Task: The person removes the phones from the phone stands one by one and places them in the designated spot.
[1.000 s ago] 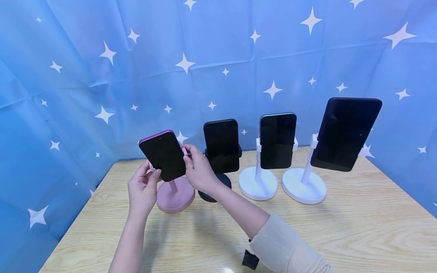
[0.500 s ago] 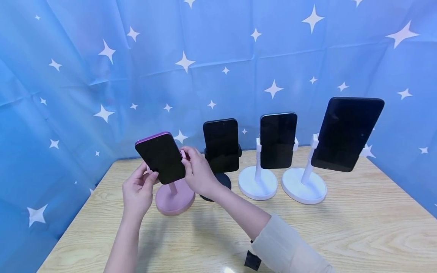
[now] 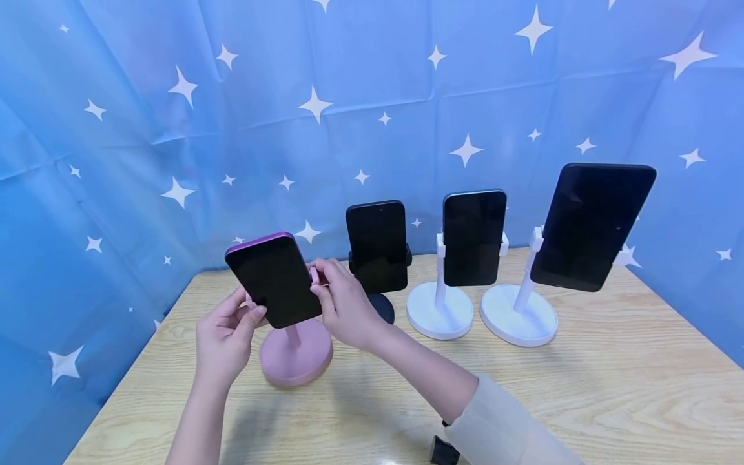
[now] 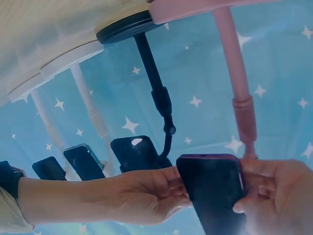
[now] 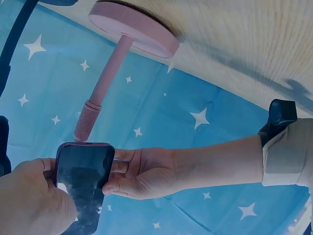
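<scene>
A phone with a purple edge and dark screen (image 3: 276,281) sits tilted at the top of a pink phone stand (image 3: 296,358), whose round base is on the table. My left hand (image 3: 227,339) grips the phone's left edge, thumb on the lower front. On the other side my right hand (image 3: 351,310) pinches the stand's pink clamp (image 3: 314,276) against the phone's right edge. In the left wrist view, upside down, both hands flank the phone (image 4: 215,191). The right wrist view shows the pink post (image 5: 110,73) meeting the phone; most of the clamp is hidden.
Right of the pink stand, a black stand (image 3: 382,308) holds a phone (image 3: 378,248). Two white stands (image 3: 440,316) (image 3: 519,320) farther right hold a phone (image 3: 473,239) and a larger tablet-like device (image 3: 593,226). A blue starred curtain (image 3: 372,77) hangs behind the wooden table (image 3: 610,387).
The phone has moved down and left, nearer to me, with both hands still on it. The pink stand's base has also shifted nearer. The other stands hold their places.
</scene>
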A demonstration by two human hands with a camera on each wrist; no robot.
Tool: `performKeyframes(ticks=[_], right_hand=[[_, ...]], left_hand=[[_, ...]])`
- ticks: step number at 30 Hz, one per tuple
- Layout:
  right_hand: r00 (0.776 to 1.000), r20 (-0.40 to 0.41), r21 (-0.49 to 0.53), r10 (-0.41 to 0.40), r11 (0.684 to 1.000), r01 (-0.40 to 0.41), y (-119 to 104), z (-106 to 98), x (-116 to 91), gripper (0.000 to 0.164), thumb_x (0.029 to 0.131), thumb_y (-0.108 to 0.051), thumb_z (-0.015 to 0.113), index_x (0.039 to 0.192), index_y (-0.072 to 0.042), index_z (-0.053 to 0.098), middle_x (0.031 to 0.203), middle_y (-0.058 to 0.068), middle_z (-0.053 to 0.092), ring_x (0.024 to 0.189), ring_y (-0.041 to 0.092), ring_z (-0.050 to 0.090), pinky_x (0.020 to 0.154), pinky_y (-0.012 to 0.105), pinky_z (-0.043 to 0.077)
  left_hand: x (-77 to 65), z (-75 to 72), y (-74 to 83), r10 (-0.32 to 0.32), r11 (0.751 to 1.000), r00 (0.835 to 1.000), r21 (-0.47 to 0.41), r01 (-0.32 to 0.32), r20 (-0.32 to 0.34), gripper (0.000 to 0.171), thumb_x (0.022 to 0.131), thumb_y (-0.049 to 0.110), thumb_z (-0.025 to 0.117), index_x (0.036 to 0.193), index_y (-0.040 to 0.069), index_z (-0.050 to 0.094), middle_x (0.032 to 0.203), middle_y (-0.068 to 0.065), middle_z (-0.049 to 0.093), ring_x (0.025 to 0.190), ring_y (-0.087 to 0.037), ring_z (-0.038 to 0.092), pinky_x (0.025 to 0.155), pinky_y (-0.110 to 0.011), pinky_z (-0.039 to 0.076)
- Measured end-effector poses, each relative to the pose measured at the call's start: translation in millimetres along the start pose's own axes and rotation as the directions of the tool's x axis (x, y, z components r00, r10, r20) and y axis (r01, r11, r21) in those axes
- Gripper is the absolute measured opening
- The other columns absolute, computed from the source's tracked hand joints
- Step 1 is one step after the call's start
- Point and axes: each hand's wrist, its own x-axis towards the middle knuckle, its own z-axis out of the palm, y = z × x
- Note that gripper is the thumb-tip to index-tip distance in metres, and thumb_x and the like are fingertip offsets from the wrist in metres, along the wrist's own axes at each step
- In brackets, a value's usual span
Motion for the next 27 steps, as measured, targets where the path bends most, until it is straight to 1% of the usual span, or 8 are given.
performKeyframes(ticks=[4,6,8,10,13,17,23,27], right_hand=[[0.999,0.000,0.010,-0.033,0.999,0.033,-5.2,-4.0,-6.9,0.021,0.092,0.002,0.046,0.113,0.005,0.047,0.107,0.014,0.052,0.091,0.020,0.049,0.078,0.022,0.047],[0.999,-0.003,0.018,-0.051,0.999,0.051,-7.6,-6.2,-10.1,0.019,0.092,0.002,0.046,0.111,0.004,0.048,0.107,0.013,0.052,0.092,0.020,0.049,0.078,0.021,0.047],[0.998,-0.008,0.025,-0.067,0.997,0.068,-9.6,-8.8,-13.4,0.018,0.092,0.002,0.047,0.110,0.005,0.048,0.106,0.013,0.052,0.090,0.020,0.049,0.078,0.021,0.048],[0.997,-0.015,0.023,-0.077,0.997,0.078,-10.9,-11.6,-17.0,0.019,0.091,0.003,0.048,0.110,0.005,0.048,0.105,0.013,0.052,0.087,0.019,0.050,0.077,0.021,0.048],[0.995,-0.021,0.022,-0.094,0.995,0.095,-12.4,-15.4,-22.2,0.020,0.090,0.004,0.049,0.110,0.006,0.049,0.104,0.014,0.053,0.085,0.019,0.051,0.076,0.021,0.048],[0.994,-0.027,0.024,-0.108,0.994,0.109,-15.6,-21.0,-27.7,0.021,0.090,0.003,0.050,0.111,0.006,0.049,0.105,0.014,0.053,0.085,0.019,0.052,0.076,0.021,0.048],[0.993,-0.027,0.036,-0.111,0.993,0.112,-20.6,-31.9,-35.7,0.024,0.090,0.003,0.051,0.114,0.006,0.049,0.104,0.013,0.053,0.085,0.018,0.052,0.076,0.021,0.049],[0.990,-0.037,0.048,-0.134,0.990,0.136,-20.9,-41.3,-43.4,0.025,0.088,0.006,0.051,0.113,0.006,0.049,0.102,0.012,0.053,0.083,0.016,0.052,0.073,0.022,0.049]], left_hand=[[-5.1,-0.2,5.4,-0.001,1.000,1.000,-0.009,0.001,0.017,0.042,0.078,-0.021,0.055,0.107,0.007,0.066,0.092,0.005,0.066,0.072,-0.004,0.066,0.065,-0.019,0.052],[-7.7,-0.3,7.3,-0.003,1.000,1.000,-0.006,0.003,0.021,0.046,0.077,-0.022,0.055,0.110,0.008,0.066,0.092,0.005,0.067,0.071,-0.004,0.066,0.065,-0.019,0.052],[-9.5,-0.1,8.4,0.010,1.000,0.999,-0.014,-0.009,0.035,0.048,0.076,-0.023,0.055,0.112,0.008,0.065,0.092,0.005,0.067,0.070,-0.004,0.066,0.064,-0.019,0.052],[-10.6,0.5,8.8,0.042,0.998,0.997,-0.045,-0.039,0.065,0.048,0.075,-0.025,0.054,0.113,0.004,0.064,0.092,0.004,0.068,0.071,-0.004,0.066,0.065,-0.019,0.052],[-12.0,2.1,8.4,0.106,0.988,0.988,-0.126,-0.091,0.117,0.049,0.074,-0.029,0.051,0.114,-0.003,0.062,0.093,0.002,0.067,0.073,-0.006,0.067,0.066,-0.020,0.052],[-14.9,5.3,9.9,0.162,0.971,0.976,-0.197,-0.132,0.145,0.048,0.073,-0.029,0.051,0.114,-0.006,0.060,0.093,0.001,0.067,0.075,-0.007,0.067,0.067,-0.021,0.052],[-20.0,12.8,17.0,0.186,0.964,0.971,-0.221,-0.151,0.148,0.044,0.072,-0.026,0.057,0.110,-0.005,0.063,0.088,0.001,0.067,0.073,-0.007,0.067,0.068,-0.020,0.052],[-21.6,20.9,22.5,0.191,0.964,0.967,-0.218,-0.152,0.167,0.041,0.072,-0.021,0.062,0.110,-0.003,0.064,0.090,0.002,0.068,0.074,-0.006,0.067,0.069,-0.020,0.052]])
